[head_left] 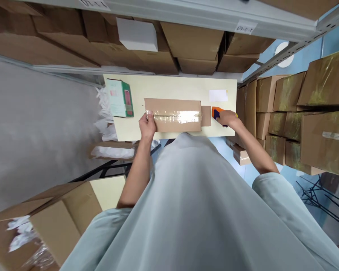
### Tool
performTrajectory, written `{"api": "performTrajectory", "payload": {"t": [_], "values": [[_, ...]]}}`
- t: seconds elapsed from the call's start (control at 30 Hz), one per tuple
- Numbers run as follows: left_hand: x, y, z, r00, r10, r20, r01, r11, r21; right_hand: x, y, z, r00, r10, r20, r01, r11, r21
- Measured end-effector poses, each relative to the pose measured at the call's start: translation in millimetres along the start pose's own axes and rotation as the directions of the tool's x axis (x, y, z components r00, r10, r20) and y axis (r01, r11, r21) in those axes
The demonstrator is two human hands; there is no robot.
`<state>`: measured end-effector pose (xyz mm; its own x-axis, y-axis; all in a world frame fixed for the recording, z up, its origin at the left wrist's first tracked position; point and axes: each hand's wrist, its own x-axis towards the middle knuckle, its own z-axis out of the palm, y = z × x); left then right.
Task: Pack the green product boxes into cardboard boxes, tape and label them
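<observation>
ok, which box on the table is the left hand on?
The long brown carton with shiny tape along its top; the left hand grips its left end. The green-and-white box, farther left, is untouched.

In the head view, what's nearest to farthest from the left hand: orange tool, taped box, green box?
1. Taped box: touching the left hand.
2. Green box: at the table's left end.
3. Orange tool: in the right hand.

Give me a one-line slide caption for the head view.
Left hand holds one end of a taped cardboard box on a pale tabletop; right hand holds an orange-and-purple tool.
</observation>
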<state>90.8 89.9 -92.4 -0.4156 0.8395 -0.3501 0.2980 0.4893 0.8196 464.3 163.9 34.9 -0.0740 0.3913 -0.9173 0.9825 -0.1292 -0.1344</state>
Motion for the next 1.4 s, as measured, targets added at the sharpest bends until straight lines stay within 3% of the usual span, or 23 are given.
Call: {"api": "performTrajectory", "payload": {"t": [0.13, 0.23, 0.3, 0.37, 0.43, 0.47, 0.53, 0.6, 0.7, 0.8, 0.9, 1.0, 1.03, 1.1, 1.17, 1.2, 1.23, 1.3, 1.37, 1.4], "values": [[4, 14, -11.0, 0.999, -0.014, 0.042, 0.012, 0.999, 0.047, -37, -3, -5, 0.955, 0.005, -0.297, -0.02, 0.999, -0.047], [5, 60, -2.1, 0.975, 0.223, 0.015, -0.223, 0.972, 0.079, -58, -27, -26, 0.896, -0.038, -0.443, 0.033, 0.999, -0.02], [5, 106, 15.7, 0.872, 0.478, 0.107, -0.484, 0.874, 0.038, -66, -53, -51, 0.856, -0.09, -0.51, 0.098, 0.995, -0.012], [8, 158, 37.3, 0.72, 0.674, 0.163, -0.682, 0.731, -0.008, -73, -84, -82, 0.788, -0.182, -0.589, 0.18, 0.982, -0.062], [17, 207, 56.4, 0.606, 0.776, 0.174, -0.78, 0.622, -0.061, -79, -118, -117, 0.691, -0.27, -0.671, 0.231, 0.962, -0.149], [24, 228, 63.7, 0.582, 0.797, 0.161, -0.797, 0.598, -0.086, -81, -135, -134, 0.637, -0.305, -0.708, 0.239, 0.951, -0.195], [43, 261, 72.8, 0.587, 0.802, 0.112, -0.791, 0.598, -0.128, -84, -165, -166, 0.54, -0.358, -0.761, 0.226, 0.933, -0.279], [64, 284, 74.8, 0.619, 0.783, 0.059, -0.768, 0.62, -0.161, -83, -192, -194, 0.485, -0.394, -0.781, 0.195, 0.919, -0.342], [92, 305, 68.3, 0.654, 0.756, 0.023, -0.74, 0.645, -0.189, -77, -224, -223, 0.481, -0.408, -0.776, 0.128, 0.908, -0.399], [105, 313, 57.7, 0.686, 0.726, 0.038, -0.707, 0.678, -0.2, -65, -249, -239, 0.531, -0.389, -0.753, 0.065, 0.905, -0.421], [105, 308, 50.1, 0.707, 0.705, 0.063, -0.682, 0.702, -0.204, -51, -267, -247, 0.569, -0.375, -0.732, 0.038, 0.901, -0.432], [96, 286, 42.6, 0.705, 0.702, 0.099, -0.68, 0.709, -0.189, -41, -275, -245, 0.555, -0.369, -0.746, 0.013, 0.9, -0.436], [92, 273, 38.1, 0.713, 0.692, 0.115, -0.671, 0.72, -0.175, -40, -274, -239, 0.523, -0.378, -0.764, 0.01, 0.899, -0.437], [83, 235, 24.0, 0.756, 0.641, 0.134, -0.626, 0.768, -0.138, -39, -262, -215, 0.413, -0.403, -0.817, 0.023, 0.901, -0.433], [73, 182, 3.3, 0.829, 0.548, 0.114, -0.54, 0.836, -0.093, -38, -236, -170, 0.304, -0.383, -0.872, 0.047, 0.921, -0.387], [67, 151, -8.4, 0.875, 0.476, 0.091, -0.472, 0.879, -0.066, -37, -219, -140, 0.312, -0.323, -0.893, 0.043, 0.944, -0.327], [60, 121, -19.9, 0.92, 0.388, 0.063, -0.386, 0.922, -0.037, -36, -200, -106, 0.364, -0.237, -0.901, 0.033, 0.97, -0.242], [45, 66, -39.6, 0.983, 0.182, 0.005, -0.182, 0.983, 0.023, -32, -166, -34, 0.52, -0.08, -0.85, 0.018, 0.996, -0.083], [28, 30, -51.0, 0.999, 0.035, -0.023, -0.033, 0.995, 0.092, -28, -142, 29, 0.689, 0.059, -0.722, -0.06, 0.998, 0.025], [19, 20, -53.0, 1.0, -0.009, -0.001, 0.01, 0.992, 0.129, -27, -137, 53, 0.764, 0.061, -0.642, -0.064, 0.998, 0.019]]}}
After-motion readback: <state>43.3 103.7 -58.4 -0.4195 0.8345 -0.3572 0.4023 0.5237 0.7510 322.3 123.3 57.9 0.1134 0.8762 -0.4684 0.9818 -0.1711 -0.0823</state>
